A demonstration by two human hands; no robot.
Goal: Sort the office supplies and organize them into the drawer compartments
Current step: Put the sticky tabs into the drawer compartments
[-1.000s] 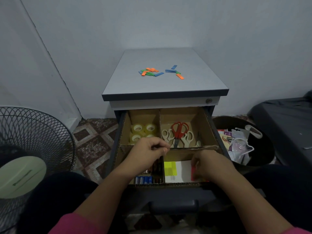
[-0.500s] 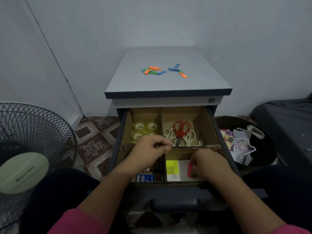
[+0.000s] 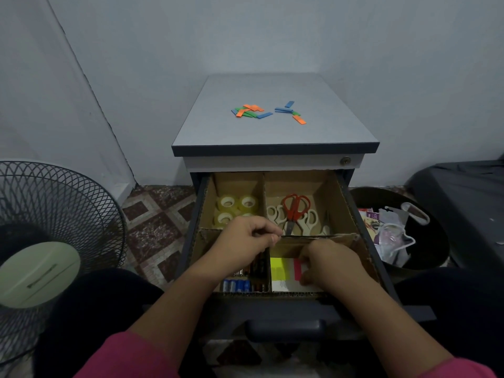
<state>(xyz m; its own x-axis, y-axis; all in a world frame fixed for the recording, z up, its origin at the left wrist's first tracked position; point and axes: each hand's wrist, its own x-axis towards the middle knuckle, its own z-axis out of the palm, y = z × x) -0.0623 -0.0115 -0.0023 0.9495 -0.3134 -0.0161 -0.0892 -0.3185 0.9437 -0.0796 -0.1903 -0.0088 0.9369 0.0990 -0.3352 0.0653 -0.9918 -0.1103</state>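
Drawer (image 3: 351,203) open w/ tape rolls (image 3: 236,205), scissors (image 3: 294,211), left hand (image 3: 245,241) pinching cardboard divider (image 3: 321,237), right hand (image 3: 327,264) curled on sticky notes (image 3: 281,268)

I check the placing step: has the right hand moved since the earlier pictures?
Yes. The right hand has shifted left in the front-right compartment, bringing the pink strip closer to the yellow sticky notes, which stay put.

Left hand (image 3: 246,240) pinches the cardboard divider (image 3: 321,237); right hand (image 3: 331,264) presses sticky notes (image 3: 282,268) in the drawer's (image 3: 354,211) near-right compartment.
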